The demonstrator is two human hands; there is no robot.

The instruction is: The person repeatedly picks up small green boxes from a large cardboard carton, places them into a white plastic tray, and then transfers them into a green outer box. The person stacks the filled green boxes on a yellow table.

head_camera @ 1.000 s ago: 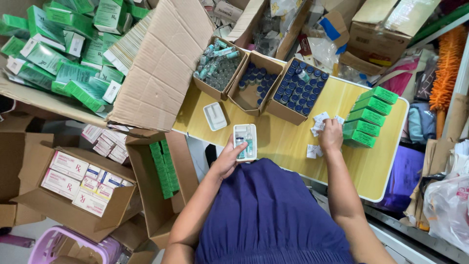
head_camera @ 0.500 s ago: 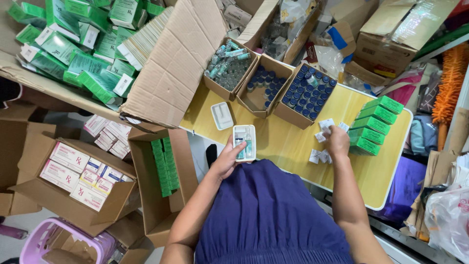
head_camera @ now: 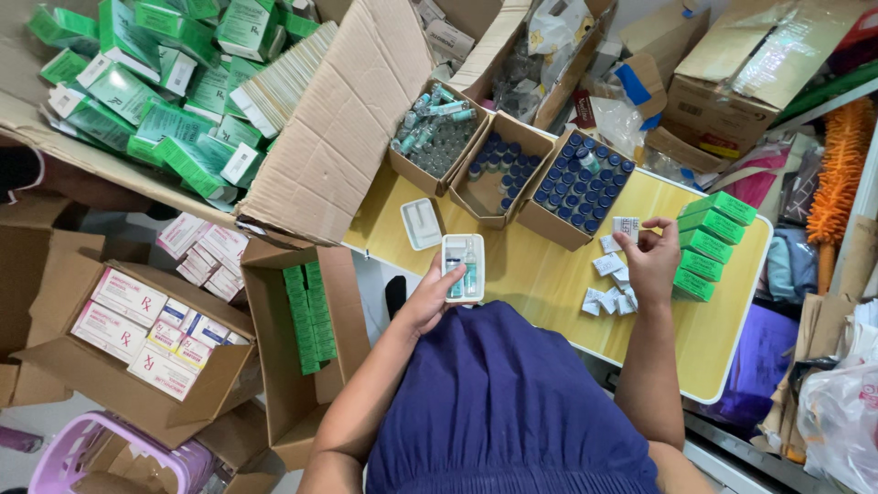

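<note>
two hands [head_camera: 430, 297] [head_camera: 651, 261] near table's front edge [head_camera: 585, 343], tray [head_camera: 463, 267] gripped

Left hand [head_camera: 430, 297] curled in grip, right hand [head_camera: 651, 261] pinching.

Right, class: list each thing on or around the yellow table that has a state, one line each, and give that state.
White tray: held by left hand, vials inside.
Spare white tray: empty, flat on yellow table.
Folded leaflet: pinched in right hand.
Three vial boxes: open.
Green cartons: closed, stacked.
</note>
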